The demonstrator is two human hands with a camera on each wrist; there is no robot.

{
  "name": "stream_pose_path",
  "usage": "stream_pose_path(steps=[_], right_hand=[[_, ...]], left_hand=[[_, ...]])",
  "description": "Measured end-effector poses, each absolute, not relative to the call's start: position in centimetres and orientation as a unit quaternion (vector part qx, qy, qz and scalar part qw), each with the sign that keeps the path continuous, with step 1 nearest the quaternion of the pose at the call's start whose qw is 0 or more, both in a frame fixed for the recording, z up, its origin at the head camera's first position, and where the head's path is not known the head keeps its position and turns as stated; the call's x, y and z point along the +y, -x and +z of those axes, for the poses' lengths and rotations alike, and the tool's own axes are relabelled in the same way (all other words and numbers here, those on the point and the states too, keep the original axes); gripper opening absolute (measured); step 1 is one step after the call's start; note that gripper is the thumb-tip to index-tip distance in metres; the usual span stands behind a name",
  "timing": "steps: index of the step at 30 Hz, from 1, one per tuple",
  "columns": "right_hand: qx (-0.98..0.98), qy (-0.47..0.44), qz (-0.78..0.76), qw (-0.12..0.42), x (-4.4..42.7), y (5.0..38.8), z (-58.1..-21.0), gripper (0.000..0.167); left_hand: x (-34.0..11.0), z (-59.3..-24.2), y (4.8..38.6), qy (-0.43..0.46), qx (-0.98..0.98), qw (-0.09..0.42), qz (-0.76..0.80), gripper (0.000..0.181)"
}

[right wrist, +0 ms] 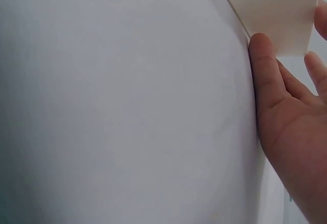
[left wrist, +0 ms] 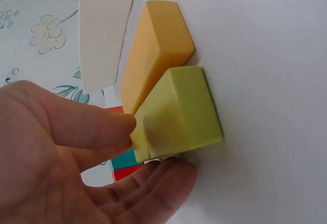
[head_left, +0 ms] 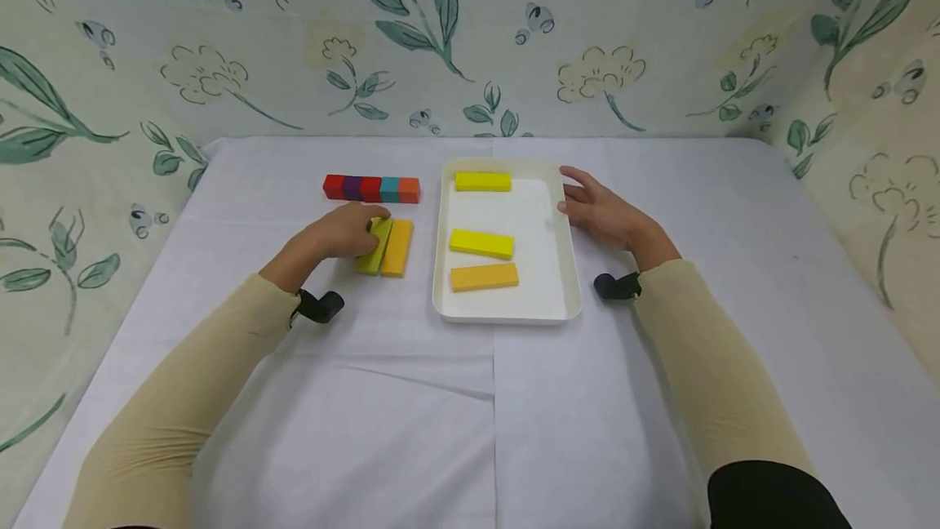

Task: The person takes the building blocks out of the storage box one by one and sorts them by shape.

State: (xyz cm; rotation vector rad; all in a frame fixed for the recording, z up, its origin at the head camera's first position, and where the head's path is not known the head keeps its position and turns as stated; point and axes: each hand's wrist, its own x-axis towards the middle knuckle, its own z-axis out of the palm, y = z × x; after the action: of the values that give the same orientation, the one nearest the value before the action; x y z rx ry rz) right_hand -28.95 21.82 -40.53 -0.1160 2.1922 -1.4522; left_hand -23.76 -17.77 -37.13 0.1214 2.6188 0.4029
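we see the left hand [head_left: 345, 229] at the green block [left wrist: 179, 114], thumb on one side and fingers on the other, so its grip is pinched onto that block. the block is on the white-covered desk [head_left: 411, 431], left of the tray [head_left: 547, 251], with an amber block [head_left: 397, 248] just beside it, between it and the tray. beyond this pair we find a row of cubes [head_left: 370, 188], running red, purple, red, teal and orange (we count five, set end to end). the right hand [head_left: 605, 215] touches the tray's right wall towards the far corner, its grip relaxed and its fingers resting against the outside. inside the tray we see three long blocks: a far yellow block [head_left: 482, 181] near the far wall, a middle yellow block [head_left: 481, 243], and an orange-yellow block [head_left: 485, 277] just nearer to us. both wrists come out of tan sleeves [head_left: 169, 398], and past the desk hangs leafy, flowered fabric [head_left: 264, 47].
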Motion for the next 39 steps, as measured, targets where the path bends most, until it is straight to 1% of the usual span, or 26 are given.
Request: stream_pose_path(steps=[4, 7, 11, 15, 22, 27, 31, 35, 39], right_hand=[[0.809, 0.043, -0.531, 0.247, 22.1, 29.4, -41.1, 0.082], [0.811, 0.042, -0.529, 0.246, 22.1, 29.3, -41.2, 0.082], [0.809, 0.049, -0.534, 0.243, 21.9, 29.2, -41.0, 0.082], [0.808, 0.052, -0.534, 0.244, 21.9, 29.3, -41.0, 0.082], [0.809, 0.048, -0.531, 0.245, 22.1, 29.2, -41.0, 0.081], [0.810, 0.048, -0.531, 0.244, 22.1, 29.1, -41.0, 0.081], [0.803, 0.051, -0.540, 0.248, 22.2, 29.1, -41.0, 0.081], [0.802, 0.052, -0.538, 0.254, 22.1, 29.3, -41.0, 0.080], [0.805, 0.044, -0.534, 0.254, 22.0, 29.5, -41.0, 0.081]], left_hand=[[-17.5, -36.7, 23.6, -0.039, 0.963, 0.228, 0.137, 0.065], [-17.3, -36.6, 23.5, -0.052, 0.975, 0.184, 0.114, 0.059], [-17.2, -35.8, 23.6, -0.112, 0.983, 0.107, 0.103, 0.053], [-16.5, -34.4, 24.3, -0.180, 0.973, 0.081, 0.122, 0.049], [-13.0, -32.5, 26.0, -0.216, 0.966, 0.089, 0.108, 0.044], [-9.1, -32.2, 27.3, -0.252, 0.961, 0.103, 0.051, 0.045], [-6.4, -32.1, 28.2, -0.284, 0.951, 0.114, 0.039, 0.045], [-4.3, -32.6, 29.1, -0.272, 0.952, 0.132, 0.052, 0.046], [-3.0, -33.8, 29.9, -0.240, 0.956, 0.151, 0.076, 0.049]])
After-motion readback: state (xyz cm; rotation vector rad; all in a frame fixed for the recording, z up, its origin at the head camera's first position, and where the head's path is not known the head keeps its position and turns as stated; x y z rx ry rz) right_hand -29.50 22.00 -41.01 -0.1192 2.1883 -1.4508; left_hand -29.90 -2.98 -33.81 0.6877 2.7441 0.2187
